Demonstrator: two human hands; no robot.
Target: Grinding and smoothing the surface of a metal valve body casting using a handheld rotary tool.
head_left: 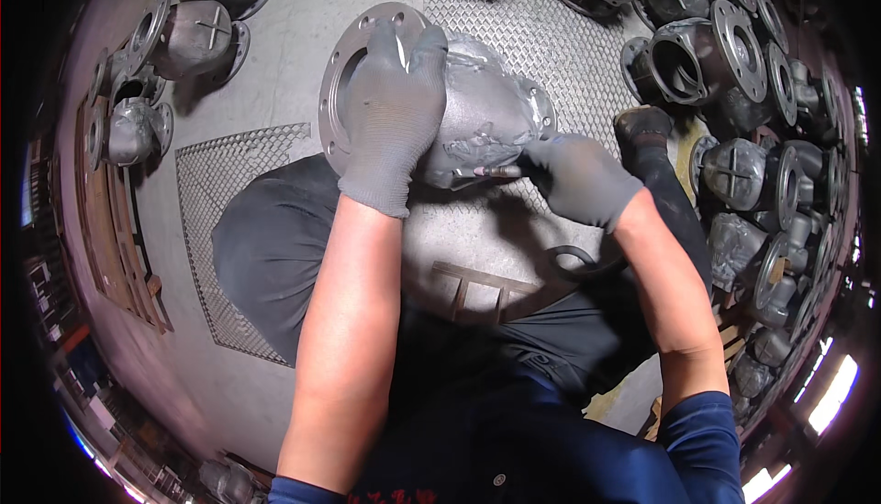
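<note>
A grey flanged metal casting, shaped like a valve body, lies on its side in front of me. Its wide flange with bolt holes faces left, and a smaller flanged end points right. My left hand, in a grey glove, is closed over the wide flange's edge and steadies the casting. My gloved right hand is wrapped round a slim die grinder, whose body is mostly hidden by the fingers. The grinder's thin pale pinkish tip lies against or very near the casting's lower side; contact is unclear.
Perforated metal mesh covers the floor under and beyond the casting; another mesh piece lies left. Similar castings crowd the right side, with several more at far left. A black hose curves below my right hand.
</note>
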